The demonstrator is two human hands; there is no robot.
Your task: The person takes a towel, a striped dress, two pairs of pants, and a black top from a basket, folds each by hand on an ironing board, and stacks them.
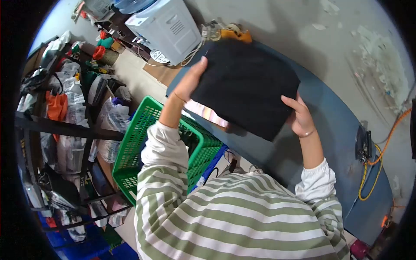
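Between my two hands, a folded black cloth (249, 84) is held up above the blue-grey table (333, 125). My left hand (191, 80) grips its left edge, thumb side up, and my right hand (299, 116) grips its right edge with the thumb on top. The fingers underneath are hidden by the cloth. A pink and white striped item (207, 113) shows below the cloth's lower left edge, near my left wrist; what it rests on is partly hidden.
A green plastic basket (149, 106) stands left of the table. Behind are a white water dispenser (167, 32) and a yellow tape dispenser (236, 34). Racks of bagged goods (71, 138) fill the left side. Orange and yellow cords (376, 173) hang at the right.
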